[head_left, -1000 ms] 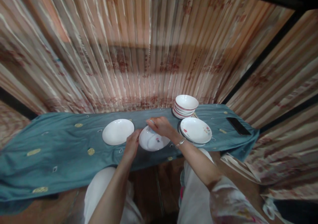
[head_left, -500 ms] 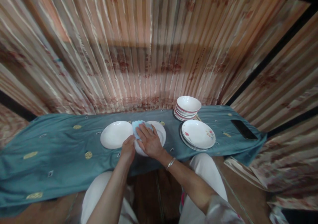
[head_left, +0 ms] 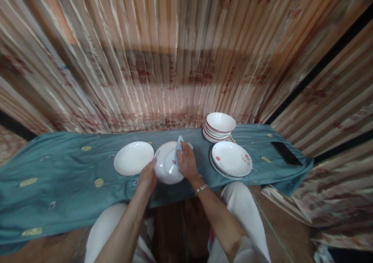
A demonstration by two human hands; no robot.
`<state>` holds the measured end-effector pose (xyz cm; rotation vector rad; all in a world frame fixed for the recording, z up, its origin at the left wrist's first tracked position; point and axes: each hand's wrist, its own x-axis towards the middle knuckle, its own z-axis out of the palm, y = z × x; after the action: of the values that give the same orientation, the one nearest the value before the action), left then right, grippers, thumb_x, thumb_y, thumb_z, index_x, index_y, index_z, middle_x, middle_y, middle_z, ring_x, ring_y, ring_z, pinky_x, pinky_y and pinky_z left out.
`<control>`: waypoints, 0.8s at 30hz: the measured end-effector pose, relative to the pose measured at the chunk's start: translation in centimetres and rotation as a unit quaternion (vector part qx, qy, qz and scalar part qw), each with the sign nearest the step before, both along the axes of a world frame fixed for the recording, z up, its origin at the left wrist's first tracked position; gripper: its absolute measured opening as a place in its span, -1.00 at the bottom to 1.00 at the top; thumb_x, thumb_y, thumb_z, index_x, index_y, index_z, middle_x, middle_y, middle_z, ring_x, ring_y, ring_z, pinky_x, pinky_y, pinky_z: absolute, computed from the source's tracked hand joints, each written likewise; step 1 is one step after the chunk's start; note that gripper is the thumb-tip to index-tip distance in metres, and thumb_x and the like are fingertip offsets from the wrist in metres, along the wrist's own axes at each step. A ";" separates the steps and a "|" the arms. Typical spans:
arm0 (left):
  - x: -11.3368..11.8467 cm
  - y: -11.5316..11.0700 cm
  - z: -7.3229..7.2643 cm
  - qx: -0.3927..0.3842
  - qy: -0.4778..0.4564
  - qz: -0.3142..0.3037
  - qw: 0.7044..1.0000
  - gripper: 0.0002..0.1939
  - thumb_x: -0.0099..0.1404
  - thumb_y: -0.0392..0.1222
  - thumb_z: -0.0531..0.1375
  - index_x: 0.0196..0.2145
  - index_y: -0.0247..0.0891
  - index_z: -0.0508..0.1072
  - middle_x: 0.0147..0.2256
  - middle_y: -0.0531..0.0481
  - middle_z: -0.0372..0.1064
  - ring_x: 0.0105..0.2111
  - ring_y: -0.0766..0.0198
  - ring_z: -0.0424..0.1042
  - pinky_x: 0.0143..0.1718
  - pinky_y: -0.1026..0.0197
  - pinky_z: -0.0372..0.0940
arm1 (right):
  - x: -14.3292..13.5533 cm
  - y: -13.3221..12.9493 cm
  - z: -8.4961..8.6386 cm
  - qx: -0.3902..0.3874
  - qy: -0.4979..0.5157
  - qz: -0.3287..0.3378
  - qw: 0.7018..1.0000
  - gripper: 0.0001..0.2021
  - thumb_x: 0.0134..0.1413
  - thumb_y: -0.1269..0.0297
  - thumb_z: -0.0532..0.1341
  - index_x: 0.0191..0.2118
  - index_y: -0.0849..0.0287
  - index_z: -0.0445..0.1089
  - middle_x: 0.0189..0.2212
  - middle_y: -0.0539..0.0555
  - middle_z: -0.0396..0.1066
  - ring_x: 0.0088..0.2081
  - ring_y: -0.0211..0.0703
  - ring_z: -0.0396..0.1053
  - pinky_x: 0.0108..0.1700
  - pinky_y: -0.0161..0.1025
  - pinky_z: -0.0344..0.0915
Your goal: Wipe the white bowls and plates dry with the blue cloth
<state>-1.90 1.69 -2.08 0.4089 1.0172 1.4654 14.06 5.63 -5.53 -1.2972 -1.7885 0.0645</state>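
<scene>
A white plate [head_left: 166,166] with small floral marks is held over the cloth-covered table, in front of me. My left hand [head_left: 149,173] is closed on its left edge. At the plate's right edge, my right hand [head_left: 187,160] presses a light blue cloth [head_left: 179,146] against it, fingers wrapped round the cloth. Another white plate [head_left: 133,158] lies to the left of my left hand. To the right of my right hand sits a stack of white plates [head_left: 230,159], the top one with red flowers near its rim.
Behind the plate stack is a stack of white bowls [head_left: 220,124] with red rims. A black phone [head_left: 286,153] lies near the right end of the table [head_left: 72,177]. A pleated curtain [head_left: 163,80] hangs behind, with dark poles at both sides.
The held plate's surface shows more, tilted between my hands. My right hand and the blue cloth have moved right, from the plate's left part to its right edge.
</scene>
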 end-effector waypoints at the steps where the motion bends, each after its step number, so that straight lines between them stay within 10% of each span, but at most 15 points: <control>1: -0.1 0.0 -0.1 -0.007 -0.004 0.007 1.000 -0.77 0.05 -0.13 0.41 -0.36 -0.31 0.57 -0.34 -0.16 0.62 0.05 -0.09 0.52 0.13 -0.02 0.35 | -0.1 0.0 -0.6 -0.001 0.014 -0.005 1.000 -0.50 0.44 0.24 -0.09 0.33 0.43 0.14 0.22 0.46 0.31 0.27 0.11 0.24 0.27 0.15 0.22; 13: -0.2 0.0 -1.5 -0.003 -0.028 0.025 0.999 -0.79 0.08 -0.25 0.36 -0.28 -0.34 0.56 -0.23 -0.25 0.61 0.11 -0.07 0.48 0.19 -0.03 0.33 | -2.1 -3.5 -5.8 -0.064 0.103 -0.081 0.989 -0.38 0.44 0.10 -0.14 0.42 0.43 -0.01 0.35 0.50 0.13 0.40 0.17 0.08 0.35 0.24 0.14; 24: 0.0 0.5 -1.2 -0.003 -0.006 0.008 1.000 -0.95 0.15 -0.28 0.30 -0.38 -0.27 0.50 -0.33 -0.13 0.61 0.05 0.03 0.51 0.20 0.01 0.30 | -4.0 -8.8 -6.0 -0.044 -0.005 -0.077 0.996 -0.39 0.44 0.19 -0.09 0.47 0.34 -0.15 0.42 0.49 -0.05 0.47 0.29 -0.15 0.29 0.41 0.15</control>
<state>-1.92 2.19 -3.28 0.3874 1.0170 1.4770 10.01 -3.15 -11.49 -1.4974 -1.7039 0.0522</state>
